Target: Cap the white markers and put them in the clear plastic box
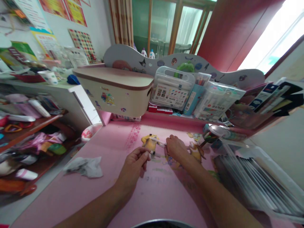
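Over a pink desk mat (114,177), my left hand (135,163) is closed, its fingers pinching a small object I cannot make out near a white marker pen (158,142). My right hand (175,148) is closed round the other end of that pen. The pen lies across a yellow cartoon figure (150,143) printed on the mat, between the two hands. Both forearms reach in from the bottom of the view.
A crumpled grey cloth (85,166) lies on the mat at left. A cream storage box (116,91) and clear marker cases (172,88) stand at the back. A stack of plastic sleeves (256,180) sits at right. Cluttered shelves (28,126) fill the left side.
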### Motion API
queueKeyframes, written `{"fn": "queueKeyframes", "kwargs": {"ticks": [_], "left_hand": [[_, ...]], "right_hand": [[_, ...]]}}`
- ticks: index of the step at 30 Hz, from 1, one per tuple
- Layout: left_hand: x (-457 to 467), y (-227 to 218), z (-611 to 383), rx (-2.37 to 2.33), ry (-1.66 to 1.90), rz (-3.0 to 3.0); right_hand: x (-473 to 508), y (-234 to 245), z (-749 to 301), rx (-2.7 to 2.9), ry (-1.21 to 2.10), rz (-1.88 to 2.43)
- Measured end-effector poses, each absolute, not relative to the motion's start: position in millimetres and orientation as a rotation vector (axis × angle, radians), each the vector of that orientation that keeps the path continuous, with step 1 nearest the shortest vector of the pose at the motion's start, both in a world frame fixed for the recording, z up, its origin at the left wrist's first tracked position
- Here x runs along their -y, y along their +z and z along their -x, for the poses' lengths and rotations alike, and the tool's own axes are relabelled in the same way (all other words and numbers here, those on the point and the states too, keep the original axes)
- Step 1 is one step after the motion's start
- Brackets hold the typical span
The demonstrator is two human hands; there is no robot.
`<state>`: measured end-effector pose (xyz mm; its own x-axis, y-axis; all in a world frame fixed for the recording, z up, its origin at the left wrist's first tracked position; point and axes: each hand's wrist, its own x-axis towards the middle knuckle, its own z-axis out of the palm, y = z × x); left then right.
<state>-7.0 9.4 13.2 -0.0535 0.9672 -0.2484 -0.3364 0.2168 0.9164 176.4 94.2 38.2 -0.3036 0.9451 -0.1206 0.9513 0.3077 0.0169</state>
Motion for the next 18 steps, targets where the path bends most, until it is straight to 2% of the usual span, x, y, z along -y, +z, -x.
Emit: {"fn": "queueKeyframes", "kwargs": {"ticks": [6,14,18], "left_hand": [[-9,11,-2,-1.065,1.169,-0.668],[-4,9,-6,-0.959,0.997,-0.724],[-8,8,-3,-1.024,0.992,-0.695]], "right_hand": [[-58,58,-173,-2.509,-0.149,-1.852],[-2,64,-179,-2.872,-0.7,-1.624],[-23,67,-231,-2.617,-0.526,-1.974]]}}
